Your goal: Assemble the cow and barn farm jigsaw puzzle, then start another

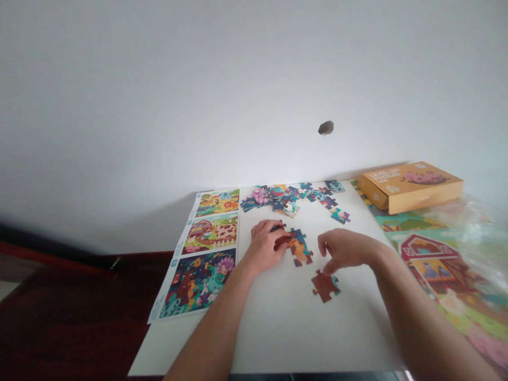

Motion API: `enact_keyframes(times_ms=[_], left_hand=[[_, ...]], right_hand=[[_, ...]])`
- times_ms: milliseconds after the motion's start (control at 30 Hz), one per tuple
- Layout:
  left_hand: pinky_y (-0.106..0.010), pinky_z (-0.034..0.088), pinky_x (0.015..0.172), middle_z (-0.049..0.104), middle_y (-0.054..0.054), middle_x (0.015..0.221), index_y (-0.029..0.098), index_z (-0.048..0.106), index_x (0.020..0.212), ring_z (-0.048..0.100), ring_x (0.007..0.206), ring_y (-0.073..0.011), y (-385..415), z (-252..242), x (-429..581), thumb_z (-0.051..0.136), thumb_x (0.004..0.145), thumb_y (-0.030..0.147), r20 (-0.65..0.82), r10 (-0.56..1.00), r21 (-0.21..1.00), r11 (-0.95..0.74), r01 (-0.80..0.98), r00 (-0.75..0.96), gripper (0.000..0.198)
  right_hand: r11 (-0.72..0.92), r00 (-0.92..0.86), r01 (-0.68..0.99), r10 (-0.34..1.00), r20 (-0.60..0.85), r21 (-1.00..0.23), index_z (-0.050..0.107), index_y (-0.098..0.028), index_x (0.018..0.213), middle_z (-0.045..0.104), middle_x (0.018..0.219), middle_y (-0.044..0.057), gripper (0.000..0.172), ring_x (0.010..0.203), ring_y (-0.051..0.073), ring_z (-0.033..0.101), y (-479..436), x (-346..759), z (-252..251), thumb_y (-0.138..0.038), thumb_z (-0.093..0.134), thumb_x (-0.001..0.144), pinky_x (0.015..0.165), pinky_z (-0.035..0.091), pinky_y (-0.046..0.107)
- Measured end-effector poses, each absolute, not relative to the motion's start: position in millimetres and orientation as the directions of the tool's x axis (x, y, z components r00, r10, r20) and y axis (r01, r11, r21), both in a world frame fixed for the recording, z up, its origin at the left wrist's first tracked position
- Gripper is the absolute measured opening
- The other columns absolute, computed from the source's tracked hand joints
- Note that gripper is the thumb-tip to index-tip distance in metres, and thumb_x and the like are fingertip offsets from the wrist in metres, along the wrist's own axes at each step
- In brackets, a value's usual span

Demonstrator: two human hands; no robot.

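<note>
My left hand [265,247] is bent over a dark puzzle piece [281,241], fingers and thumb on it, so most of the piece is hidden. Right beside it, touching or nearly so, lies a puzzle piece with an orange animal on dark blue [300,247]. My right hand [346,248] hovers to the right, index finger curled and thumb apart from it. Its thumb tip overlaps the top edge of a brown puzzle piece [326,286] with a teal corner, which looks flat on the white table [278,328]. Whether the thumb touches that piece I cannot tell.
Several loose puzzle pieces [286,197] are heaped along the wall. On the left lies a reference sheet [186,286] with three pictures. A yellow puzzle box [413,185] rests at the back right on a farm picture [440,264], near clear plastic wrap [480,227].
</note>
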State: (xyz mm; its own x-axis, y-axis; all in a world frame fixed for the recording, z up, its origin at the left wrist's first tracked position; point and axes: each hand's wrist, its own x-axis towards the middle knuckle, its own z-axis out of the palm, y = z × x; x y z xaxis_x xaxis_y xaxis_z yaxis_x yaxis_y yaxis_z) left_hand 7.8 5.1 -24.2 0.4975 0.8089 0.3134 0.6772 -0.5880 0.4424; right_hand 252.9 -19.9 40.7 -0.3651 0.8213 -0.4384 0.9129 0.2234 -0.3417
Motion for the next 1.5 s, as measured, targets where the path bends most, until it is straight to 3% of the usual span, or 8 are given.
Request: enact_keyframes(times_ms=[100, 300, 467, 633, 933, 1067, 1200, 1500], left_hand=[[-0.049, 0.04, 0.105, 0.063, -0.004, 0.122, 0.031, 0.075, 0.107, 0.052, 0.121, -0.0277, 5.8, -25.2, 7.3, 0.07, 0.084, 0.025, 0.293, 0.822, 0.444, -0.569, 0.692, 0.488, 0.023], [-0.047, 0.04, 0.106, 0.063, -0.003, 0.124, 0.031, 0.074, 0.107, 0.051, 0.121, -0.0261, 8.8, -27.6, 5.5, 0.068, 0.085, 0.022, 0.287, 0.825, 0.459, -0.564, 0.686, 0.487, 0.024], [-0.044, 0.042, 0.104, 0.068, -0.003, 0.12, 0.028, 0.074, 0.102, 0.053, 0.117, -0.0229, 13.8, -27.0, 2.6, 0.052, 0.089, 0.007, 0.35, 0.855, 0.462, -0.514, 0.723, 0.384, 0.033], [-0.045, 0.041, 0.103, 0.071, -0.001, 0.116, 0.027, 0.076, 0.098, 0.054, 0.114, -0.0245, 16.9, -30.9, -0.3, 0.054, 0.084, 0.005, 0.347, 0.897, 0.443, -0.413, 0.796, 0.273, 0.034], [-0.045, 0.041, 0.103, 0.07, -0.001, 0.119, 0.028, 0.076, 0.1, 0.053, 0.115, -0.0248, 18.9, -37.7, -0.4, 0.056, 0.084, 0.008, 0.316, 0.896, 0.453, -0.431, 0.78, 0.312, 0.032], [-0.045, 0.04, 0.104, 0.069, -0.001, 0.121, 0.029, 0.076, 0.101, 0.053, 0.117, -0.025, 18.3, -37.3, -0.7, 0.057, 0.085, 0.007, 0.317, 0.888, 0.461, -0.451, 0.764, 0.333, 0.033], [-0.046, 0.04, 0.103, 0.069, -0.001, 0.121, 0.029, 0.076, 0.102, 0.053, 0.117, -0.0256, 17.0, -34.7, 0.0, 0.056, 0.085, 0.007, 0.307, 0.891, 0.46, -0.447, 0.768, 0.335, 0.033], [-0.047, 0.039, 0.101, 0.069, -0.001, 0.123, 0.03, 0.076, 0.102, 0.053, 0.118, -0.0266, 15.7, -34.9, 0.6, 0.056, 0.084, 0.007, 0.299, 0.894, 0.457, -0.44, 0.773, 0.332, 0.035]], right_hand=[[0.216, -0.333, 0.939, 0.772, -0.541, -0.269, 0.073, -0.021, 0.095, 0.073, 0.087, 0.006, 0.048, 0.076, 0.026, 0.066, -24.7, 250.0, 38.5, -0.038, 0.086, 0.052, 0.054, 0.036, 0.027], [0.328, -0.427, 0.901, 0.792, -0.436, -0.284, 0.074, -0.023, 0.09, 0.073, 0.087, 0.006, 0.038, 0.079, 0.027, 0.068, -34.3, 221.8, 35.8, -0.042, 0.084, 0.059, 0.059, 0.039, 0.029], [0.38, -0.496, 0.864, 0.76, -0.421, -0.331, 0.073, -0.025, 0.103, 0.075, 0.089, 0.005, 0.059, 0.081, 0.03, 0.07, -46.2, 212.9, 42.3, -0.046, 0.089, 0.05, 0.058, 0.039, 0.029], [0.413, -0.505, 0.863, 0.731, -0.459, -0.292, 0.078, -0.023, 0.092, 0.076, 0.08, 0.007, 0.044, 0.073, 0.028, 0.07, -51.6, 198.4, 42.5, -0.044, 0.089, 0.054, 0.055, 0.038, 0.028], [0.451, -0.54, 0.84, 0.755, -0.371, -0.302, 0.076, -0.021, 0.079, 0.075, 0.078, 0.007, 0.032, 0.073, 0.028, 0.071, -44.0, 191.9, 35.4, -0.048, 0.085, 0.064, 0.055, 0.039, 0.028], [0.443, -0.53, 0.834, 0.81, -0.253, -0.33, 0.071, -0.02, 0.095, 0.074, 0.09, 0.008, 0.037, 0.081, 0.027, 0.07, -40.7, 186.6, 30.4, -0.05, 0.078, 0.074, 0.062, 0.043, 0.029], [0.439, -0.547, 0.81, 0.805, -0.229, -0.389, 0.065, -0.022, 0.104, 0.074, 0.098, 0.006, 0.057, 0.085, 0.027, 0.07, -42.6, 185.2, 29.9, -0.055, 0.084, 0.062, 0.066, 0.044, 0.029], [0.48, -0.625, 0.749, 0.741, -0.246, -0.456, 0.07, -0.02, 0.097, 0.075, 0.084, 0.005, 0.031, 0.077, 0.024, 0.07, -44.0, 181.3, 31.7, -0.037, 0.073, 0.071, 0.06, 0.038, 0.027]])
